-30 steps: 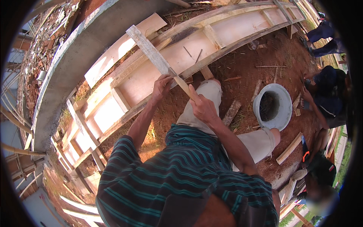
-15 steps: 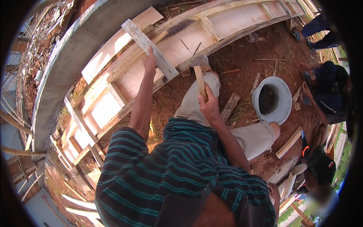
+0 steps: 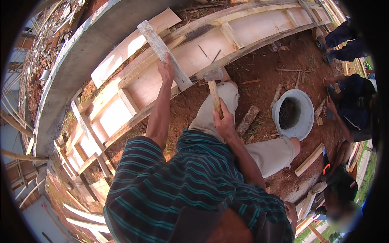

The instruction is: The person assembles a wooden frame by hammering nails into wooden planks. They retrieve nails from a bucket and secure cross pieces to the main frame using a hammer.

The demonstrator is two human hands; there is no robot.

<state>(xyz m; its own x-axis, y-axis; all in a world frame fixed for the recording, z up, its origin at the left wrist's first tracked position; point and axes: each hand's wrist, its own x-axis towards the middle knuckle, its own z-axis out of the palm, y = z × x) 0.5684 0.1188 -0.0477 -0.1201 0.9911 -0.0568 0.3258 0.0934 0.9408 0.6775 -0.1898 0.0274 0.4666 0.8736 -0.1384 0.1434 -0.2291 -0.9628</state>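
Outdoors on reddish ground (image 3: 300, 54) — broken rubble (image 3: 48, 50) strewn at far left, then a grey concrete wall (image 3: 87, 46) sweeping up the side. Next to it, a timber frame (image 3: 129, 102) lined with pale panels (image 3: 144, 88), laid out in a long curve toward the upper right, two thin dark rods (image 3: 202, 51) lying on one panel. Left arm (image 3: 159, 109) stretched well forward from a teal-striped sleeve (image 3: 139, 162), forearm nearly straight; left hand (image 3: 165, 69) against a rough grey-brown board (image 3: 159, 45), one finger pointed along its face. Cannot tell whether gripping the edge or only resting there. Board slanted crosswise over the frame, near end at the near rail (image 3: 263, 44). Just right of that end, and apart from it, a hammer (image 3: 214, 94), metal head up, wooden handle down toward the body. Right hand (image 3: 225, 124) wrapped snugly round the lower handle, elbow bent, forearm slanting inward. Farther right, on the soil, a grey bucket (image 3: 304, 121) with dark thin pieces inside — and below it a cut length of timber (image 3: 310, 160), near a blue-bladed tool (image 3: 325, 157) with an orange grip. At the right rim, co-workers (image 3: 354, 95) in dark clothes; on one black shirt (image 3: 343, 184), a patch too small to read.
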